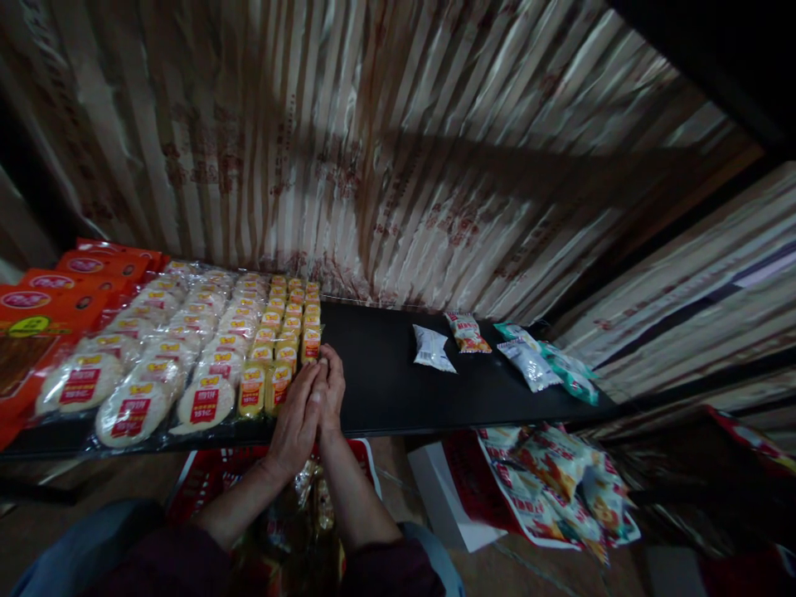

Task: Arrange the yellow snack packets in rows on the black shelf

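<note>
While both forearms reach up from the bottom of the head view, the left hand (297,419) and the right hand (332,390) lie pressed side by side on the black shelf (385,390), fingers stretched flat and gripping nothing. Their fingertips touch the right edge of the yellow snack packs (283,348), which stand in narrow rows running back toward the curtain. The nearest of these packs sit just left of the left hand, at the front of the shelf.

Left of the yellow rows lie the round cake packs (155,356), pale discs in clear wrap with red labels, arranged in several rows that fill the shelf's left half. Farther left, orange-red boxes (55,294) are stacked at the shelf's end.

To the right of the hands the shelf is bare black for a stretch. Then come a white packet (432,348), a red-and-white packet (468,332) just beside it, and a cluster of silver and green packets (547,361) near the right end, all well apart from the hands.

Behind the shelf hangs a striped beige curtain (398,166). Below the shelf, on the floor, printed bags (553,489) lie in a loose heap at the right, next to a white box (444,497).
</note>
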{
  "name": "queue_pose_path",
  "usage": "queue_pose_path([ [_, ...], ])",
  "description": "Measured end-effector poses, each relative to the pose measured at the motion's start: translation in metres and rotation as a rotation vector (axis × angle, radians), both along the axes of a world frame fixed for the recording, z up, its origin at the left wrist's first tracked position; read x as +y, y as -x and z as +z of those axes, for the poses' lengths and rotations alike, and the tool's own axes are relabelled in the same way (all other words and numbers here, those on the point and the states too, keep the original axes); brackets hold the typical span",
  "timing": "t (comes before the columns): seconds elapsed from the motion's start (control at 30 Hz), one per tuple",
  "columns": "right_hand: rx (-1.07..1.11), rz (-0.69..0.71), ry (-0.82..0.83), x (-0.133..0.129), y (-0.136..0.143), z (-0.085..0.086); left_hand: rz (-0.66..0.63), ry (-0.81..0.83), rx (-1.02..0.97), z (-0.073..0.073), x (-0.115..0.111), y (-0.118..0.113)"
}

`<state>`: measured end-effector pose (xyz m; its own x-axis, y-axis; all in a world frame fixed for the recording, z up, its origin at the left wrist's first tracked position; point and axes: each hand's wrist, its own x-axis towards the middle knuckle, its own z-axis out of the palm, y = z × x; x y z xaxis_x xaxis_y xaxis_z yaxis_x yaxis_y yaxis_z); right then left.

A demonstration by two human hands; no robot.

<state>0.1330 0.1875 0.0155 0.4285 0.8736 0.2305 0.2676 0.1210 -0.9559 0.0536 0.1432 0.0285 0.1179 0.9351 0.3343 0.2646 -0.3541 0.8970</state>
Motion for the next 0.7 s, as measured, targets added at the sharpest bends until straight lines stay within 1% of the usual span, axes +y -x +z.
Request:
queue_pose_path([
  [0.13,-0.004,0.013,0.041,0.002,0.001,0.002,0.003,0.018,0.009,0.001,0.001,0.001],
  [0.33,0.009,-0.026,-0.002,-0.007,0.002,0.003,0.010,-0.027,0.007,0.000,-0.003,0.000],
  [0.53,0.075,-0.011,-0.029,-0.030,0.000,-0.002,-0.025,-0.029,0.019,-0.003,-0.018,-0.002],
  [0.63,0.089,-0.012,-0.035,-0.044,-0.001,-0.005,-0.046,-0.014,0.041,-0.004,-0.030,-0.001],
  [0.7,0.078,0.014,-0.039,-0.057,0.000,-0.005,-0.050,-0.001,0.053,-0.004,-0.042,0.002],
])
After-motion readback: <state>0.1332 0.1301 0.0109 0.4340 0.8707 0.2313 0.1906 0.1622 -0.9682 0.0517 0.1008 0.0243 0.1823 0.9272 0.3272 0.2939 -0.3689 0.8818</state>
